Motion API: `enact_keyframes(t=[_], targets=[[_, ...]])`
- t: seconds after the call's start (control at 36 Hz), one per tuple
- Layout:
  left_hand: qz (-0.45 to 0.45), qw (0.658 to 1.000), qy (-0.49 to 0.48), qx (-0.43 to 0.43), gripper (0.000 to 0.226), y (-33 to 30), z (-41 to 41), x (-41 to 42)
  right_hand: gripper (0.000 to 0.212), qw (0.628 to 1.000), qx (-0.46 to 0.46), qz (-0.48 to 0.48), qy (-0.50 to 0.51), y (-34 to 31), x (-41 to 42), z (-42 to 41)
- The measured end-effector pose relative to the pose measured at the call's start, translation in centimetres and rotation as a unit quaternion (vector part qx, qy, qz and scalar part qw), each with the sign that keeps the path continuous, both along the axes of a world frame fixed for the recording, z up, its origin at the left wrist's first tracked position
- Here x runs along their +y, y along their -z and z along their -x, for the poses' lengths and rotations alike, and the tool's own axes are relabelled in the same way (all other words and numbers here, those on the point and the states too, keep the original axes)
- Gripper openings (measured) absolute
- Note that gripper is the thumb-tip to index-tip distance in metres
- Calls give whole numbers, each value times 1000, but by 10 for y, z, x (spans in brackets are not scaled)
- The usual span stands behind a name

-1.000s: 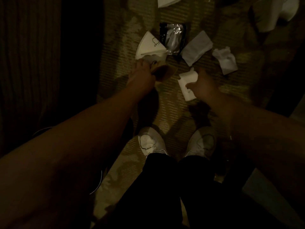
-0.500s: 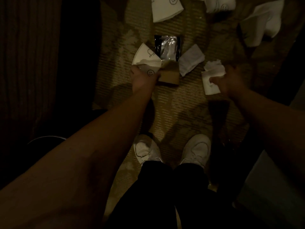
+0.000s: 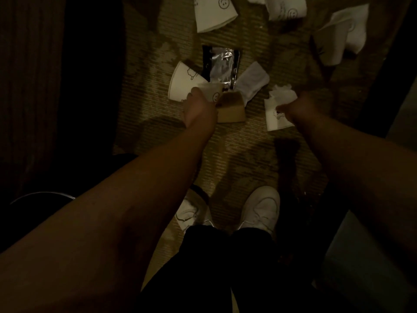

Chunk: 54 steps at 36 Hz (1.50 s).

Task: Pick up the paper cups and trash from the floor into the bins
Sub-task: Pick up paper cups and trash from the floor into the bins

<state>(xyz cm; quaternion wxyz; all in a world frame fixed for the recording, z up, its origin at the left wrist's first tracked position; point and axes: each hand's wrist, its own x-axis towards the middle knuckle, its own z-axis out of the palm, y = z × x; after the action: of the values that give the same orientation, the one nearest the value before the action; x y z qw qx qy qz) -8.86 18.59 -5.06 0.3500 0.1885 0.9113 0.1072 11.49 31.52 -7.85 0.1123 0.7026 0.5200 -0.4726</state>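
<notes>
Since half a second ago, little has shifted: both arms hold nearly the same reach, and the right hand (image 3: 300, 108) has closed further over the paper it carried to the crumpled wad.

At centre frame the left hand (image 3: 199, 108) grips a flattened paper cup with a smiley face (image 3: 213, 92), fingers curled round its near edge; a brown cardboard piece (image 3: 232, 109) sits just beside that hand, touching the cup, though whether the fingers also hold it cannot be told. A second flattened white cup (image 3: 182, 81) lies directly beyond the left hand, overlapped by the held cup. Above them a silvery foil wrapper (image 3: 222, 64) lies on the carpet (image 3: 248, 154), with a folded white napkin (image 3: 253, 80) to its right.

At right of centre, the right hand pinches a flat white paper with a small drawing (image 3: 276, 116) along its right edge, and a crumpled tissue (image 3: 282, 93) sits just above, touching the hand's far side.

Along the top edge lie more smiley cups (image 3: 214, 14) (image 3: 287, 9) and a larger white paper (image 3: 340, 35) at upper right. White sneakers (image 3: 261, 208) stand at lower centre, well apart from the litter.
</notes>
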Motion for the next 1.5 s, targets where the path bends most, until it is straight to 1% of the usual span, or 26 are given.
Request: enact_keyframes(t=[0.06, 0.14, 0.25, 0.33, 0.42, 0.5, 0.56, 0.61, 0.67, 0.72, 0.81, 0.86, 0.92, 0.97, 1.06, 1.19, 1.22, 1.28, 1.39, 1.5], targets=[[-8, 1000, 29, -1, 33, -1, -2, -1, 60, 1000, 0, 13, 6, -1, 0, 0], [-25, 998, 10, -52, 32, -8, -2, 0, 58, 1000, 9, 29, 9, -4, -3, 0], [-49, 986, -37, -156, 40, -14, -6, 1, 56, 1000, 12, 7, 3, -12, -8, -2], [-53, 979, -45, -190, 50, -15, -9, 1, 54, 999, 43, 12, -14, -19, -14, -6], [-58, 982, -43, -175, 57, -10, -14, 2, 51, 995, 55, 48, -65, -25, -24, -13], [-46, 991, -18, -127, 62, -8, -22, 4, 57, 994, 53, 71, -64, -25, -33, -18], [-57, 993, -4, -104, 56, -4, -27, 6, 58, 994, 52, 69, -66, -25, -37, -17], [-68, 994, -5, -87, 46, -3, -32, 9, 54, 994, 55, 63, -68, -24, -39, -13], [-63, 994, -10, -91, 42, -4, -34, 12, 51, 994, 64, 61, -61, -24, -42, -9], [-52, 992, -22, -114, 38, -8, -34, 14, 48, 994, 78, 62, -46, -30, -46, -4], [-33, 991, -38, -124, 41, -19, -29, 16, 51, 994, 84, 64, -15, -42, -47, -1], [-19, 992, -47, -118, 40, -33, -24, 14, 57, 994, 90, 66, -1, -57, -48, -3], [2, 991, -57, -120, 36, -52, -19, 9, 56, 993, 99, 71, 9, -79, -49, -4], [19, 990, -68, -122, 40, -73, -12, -1, 48, 993, 98, 71, -2, -103, -50, -5], [32, 986, -95, -133, 50, -115, -3, -17, 48, 992, 107, 56, -26, -145, -47, -4], [11, 973, -166, -159, 56, -184, 12, -47, 47, 991, 113, 52, -47, -214, -54, 8], [6, 971, -177, -161, 55, -188, 14, -48, 48, 991, 115, 51, -41, -221, -54, 11], [-15, 962, -213, -170, 52, -241, 24, -64, 48, 988, 137, 55, -38, -271, -65, 22], [-32, 954, -248, -164, 51, -277, 30, -80, 45, 986, 148, 53, -46, -302, -71, 36], [-81, 938, -289, -176, 46, -342, 41, -105, 42, 982, 174, 50, -55, -365, -83, 56]])
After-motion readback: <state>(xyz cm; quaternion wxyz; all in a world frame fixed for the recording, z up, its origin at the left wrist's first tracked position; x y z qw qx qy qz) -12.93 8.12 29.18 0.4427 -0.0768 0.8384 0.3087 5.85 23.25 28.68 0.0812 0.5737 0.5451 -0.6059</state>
